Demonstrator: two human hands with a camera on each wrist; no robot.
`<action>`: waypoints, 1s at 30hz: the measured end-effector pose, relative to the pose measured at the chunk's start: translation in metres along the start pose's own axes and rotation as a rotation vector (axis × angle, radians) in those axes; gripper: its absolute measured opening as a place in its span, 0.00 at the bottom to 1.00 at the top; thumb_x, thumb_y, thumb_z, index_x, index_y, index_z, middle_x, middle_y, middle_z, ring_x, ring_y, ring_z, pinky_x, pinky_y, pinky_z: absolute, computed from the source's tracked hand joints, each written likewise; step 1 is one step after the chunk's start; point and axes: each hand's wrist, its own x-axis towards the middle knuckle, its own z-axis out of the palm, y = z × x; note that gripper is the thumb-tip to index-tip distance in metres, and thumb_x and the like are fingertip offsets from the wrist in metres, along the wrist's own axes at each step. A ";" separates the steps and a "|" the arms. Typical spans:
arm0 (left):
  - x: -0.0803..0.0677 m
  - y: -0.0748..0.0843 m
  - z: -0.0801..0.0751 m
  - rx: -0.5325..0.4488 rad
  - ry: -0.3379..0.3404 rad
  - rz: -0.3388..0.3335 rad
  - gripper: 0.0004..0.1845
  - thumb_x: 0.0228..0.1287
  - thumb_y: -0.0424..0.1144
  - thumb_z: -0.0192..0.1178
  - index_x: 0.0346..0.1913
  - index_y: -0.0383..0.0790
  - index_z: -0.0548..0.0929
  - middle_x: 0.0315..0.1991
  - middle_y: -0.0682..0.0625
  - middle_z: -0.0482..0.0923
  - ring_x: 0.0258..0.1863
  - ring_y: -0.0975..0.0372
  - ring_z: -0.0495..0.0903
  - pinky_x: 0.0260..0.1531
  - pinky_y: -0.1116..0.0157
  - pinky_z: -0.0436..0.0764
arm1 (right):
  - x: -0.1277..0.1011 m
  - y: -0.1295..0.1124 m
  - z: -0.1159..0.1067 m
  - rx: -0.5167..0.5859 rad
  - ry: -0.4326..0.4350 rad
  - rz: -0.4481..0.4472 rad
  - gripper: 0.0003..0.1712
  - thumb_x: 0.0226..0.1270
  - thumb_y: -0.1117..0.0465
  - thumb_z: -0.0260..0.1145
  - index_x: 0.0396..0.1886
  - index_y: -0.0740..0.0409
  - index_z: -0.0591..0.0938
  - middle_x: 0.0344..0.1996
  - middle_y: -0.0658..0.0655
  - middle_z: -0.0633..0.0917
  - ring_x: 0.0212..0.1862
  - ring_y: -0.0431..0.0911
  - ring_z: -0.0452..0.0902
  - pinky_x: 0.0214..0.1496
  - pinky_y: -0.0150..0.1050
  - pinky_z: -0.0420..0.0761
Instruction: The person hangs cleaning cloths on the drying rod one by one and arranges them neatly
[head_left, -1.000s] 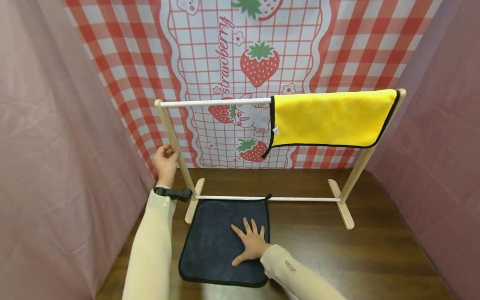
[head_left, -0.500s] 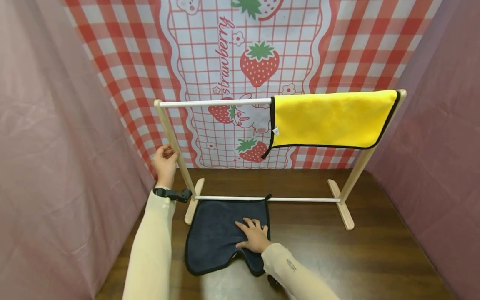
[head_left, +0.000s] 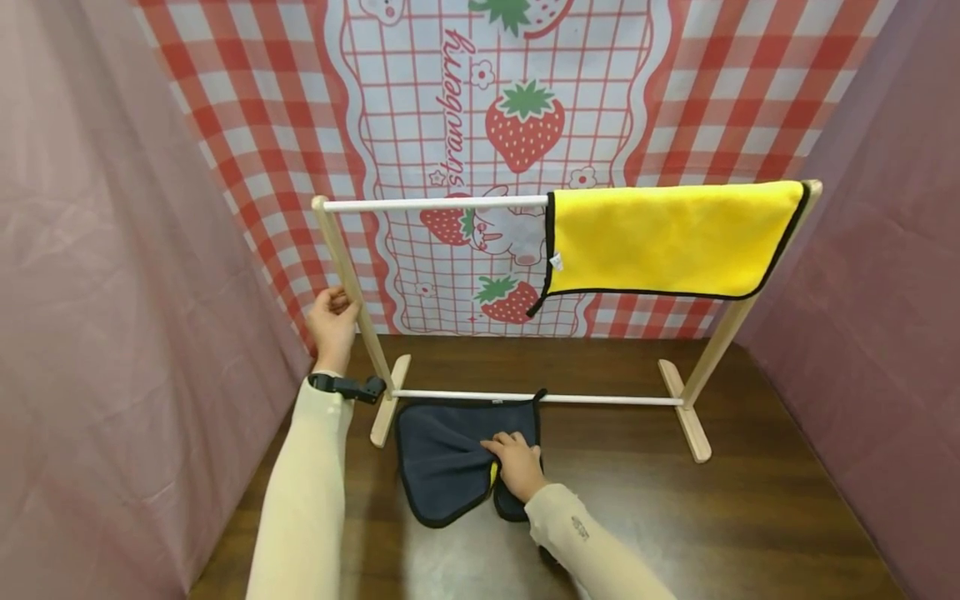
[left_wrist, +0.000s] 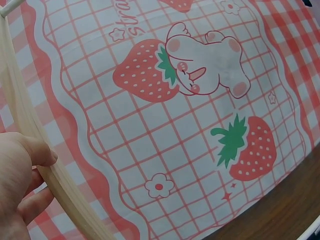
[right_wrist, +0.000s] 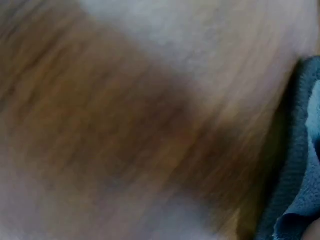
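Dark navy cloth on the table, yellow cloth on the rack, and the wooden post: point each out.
dark navy cloth (head_left: 438, 467), head view, left flat part.
yellow cloth (head_left: 660, 242), head view, front face.
wooden post (head_left: 352, 287), head view, mid-shaft.

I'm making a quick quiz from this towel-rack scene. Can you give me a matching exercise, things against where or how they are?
1. yellow cloth
2. dark blue cloth
3. left hand
4. right hand

a. bunched up on the table
b. draped over the top rail
c. gathers the dark fabric
d. grips the rack's upright

Pairs: 1-b, 2-a, 3-d, 4-c
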 end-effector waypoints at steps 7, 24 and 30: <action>0.001 -0.001 0.001 -0.016 0.000 -0.004 0.16 0.56 0.20 0.63 0.50 0.23 0.82 0.41 0.31 0.83 0.33 0.65 0.78 0.36 0.77 0.77 | -0.002 0.011 -0.001 0.007 0.042 -0.067 0.25 0.48 0.78 0.62 0.45 0.53 0.87 0.42 0.55 0.82 0.43 0.53 0.73 0.29 0.48 0.73; 0.002 -0.002 0.001 -0.007 -0.006 0.016 0.15 0.56 0.20 0.62 0.48 0.22 0.82 0.40 0.31 0.82 0.32 0.67 0.77 0.37 0.76 0.77 | -0.010 0.007 -0.014 0.028 -0.221 -0.093 0.21 0.64 0.62 0.53 0.54 0.56 0.82 0.48 0.60 0.83 0.47 0.56 0.73 0.42 0.62 0.73; 0.002 -0.005 0.001 -0.007 -0.004 0.007 0.16 0.57 0.20 0.63 0.49 0.22 0.82 0.39 0.33 0.81 0.30 0.71 0.74 0.36 0.77 0.75 | -0.013 0.004 -0.012 0.006 -0.197 -0.073 0.30 0.70 0.37 0.55 0.55 0.53 0.84 0.47 0.58 0.83 0.48 0.53 0.73 0.42 0.60 0.73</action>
